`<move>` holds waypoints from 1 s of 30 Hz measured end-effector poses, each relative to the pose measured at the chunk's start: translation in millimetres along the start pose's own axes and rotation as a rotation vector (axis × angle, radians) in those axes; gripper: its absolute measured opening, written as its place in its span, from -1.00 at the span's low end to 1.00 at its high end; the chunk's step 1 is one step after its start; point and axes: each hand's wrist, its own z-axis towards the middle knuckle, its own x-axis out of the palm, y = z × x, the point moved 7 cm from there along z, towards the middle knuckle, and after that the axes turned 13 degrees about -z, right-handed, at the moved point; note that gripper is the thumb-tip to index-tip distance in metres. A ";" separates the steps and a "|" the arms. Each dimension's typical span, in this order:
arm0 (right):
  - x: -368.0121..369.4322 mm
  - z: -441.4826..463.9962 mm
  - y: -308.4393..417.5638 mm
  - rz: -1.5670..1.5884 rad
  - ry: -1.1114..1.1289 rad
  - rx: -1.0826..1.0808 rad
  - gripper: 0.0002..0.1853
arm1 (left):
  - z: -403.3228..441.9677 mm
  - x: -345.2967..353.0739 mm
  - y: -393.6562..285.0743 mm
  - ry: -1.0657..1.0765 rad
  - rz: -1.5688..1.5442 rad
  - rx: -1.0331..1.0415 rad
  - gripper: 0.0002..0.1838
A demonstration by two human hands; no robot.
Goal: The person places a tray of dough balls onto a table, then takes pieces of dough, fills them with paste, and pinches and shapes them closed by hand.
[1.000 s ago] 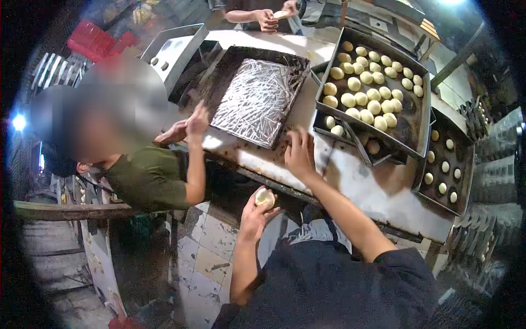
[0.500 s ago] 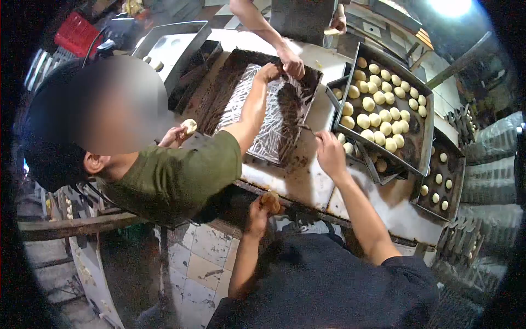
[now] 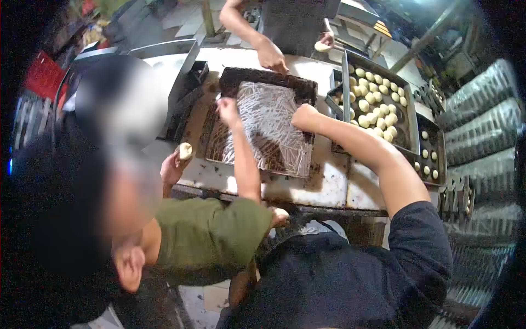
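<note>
My right hand (image 3: 306, 118) is closed at the right side of a dark tray (image 3: 268, 77). What it grips is hidden behind the fingers. In the tray lies a dark brown filling (image 3: 268, 145) covered with a criss-cross of white strands (image 3: 274, 112). Below the table's front edge, my left hand (image 3: 279, 220) is curled around a pale piece of dough (image 3: 281, 213), partly hidden by a co-worker's green sleeve (image 3: 233, 222).
The co-worker in green has a hand (image 3: 227, 112) over the tray and dough (image 3: 186, 151) in the other. A person opposite reaches a hand (image 3: 272, 56) to the tray's far rim and holds dough (image 3: 323, 46). Trays with several dough balls (image 3: 378, 118) stand at right.
The view has shifted. My right hand, which had a thin tool in it, has moved onto the tray's right side. The green-sleeved co-worker's arm has drawn back toward the tray's left side.
</note>
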 end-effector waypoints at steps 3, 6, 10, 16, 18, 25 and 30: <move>-6.2 -7.1 3.5 0.028 0.004 -0.027 -0.86 | -10.9 -0.4 20.8 0.038 0.065 -0.075 -0.66; -36.9 -31.3 -14.6 0.273 0.161 -0.032 -0.87 | -23.2 17.1 3.4 -0.073 0.170 -0.109 -0.60; -50.1 -76.3 3.2 1.033 -0.039 -0.044 -0.87 | -5.0 38.2 -66.9 -0.252 0.141 0.009 -0.70; -63.1 -131.6 90.9 2.064 -0.362 0.324 -0.92 | 79.8 63.4 -126.5 -0.419 -0.141 0.335 -0.74; -52.2 -153.4 82.8 1.731 -0.681 0.542 -0.89 | 86.1 73.4 -132.8 -0.504 -0.178 0.363 -0.74; -6.2 -214.7 88.2 1.627 -0.955 0.630 -0.88 | 97.8 83.7 -123.1 -0.490 -0.747 0.533 -0.53; 81.6 -189.0 90.9 1.367 -0.839 0.731 -0.89 | 61.4 134.5 -140.7 -0.553 -0.621 0.658 -0.63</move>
